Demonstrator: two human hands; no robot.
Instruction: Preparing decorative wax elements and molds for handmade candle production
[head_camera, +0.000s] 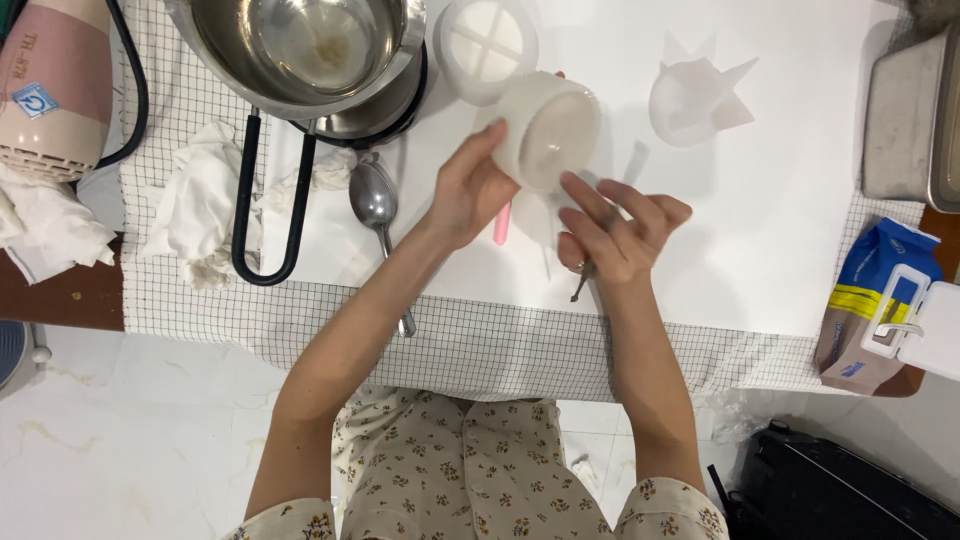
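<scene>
Glossy steel bowl (300, 50); matt white mould (548, 130); checked cloth (470, 345).

Cream floral-print clothing: short sleeves, matching trousers; forearms bare.

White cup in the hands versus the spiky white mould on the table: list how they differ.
The white cup is round with a smooth rim; the spiky mould has pointed tips. The cup is held tilted by the left hand; the mould rests alone, untouched. Both are whitish and translucent.
</scene>
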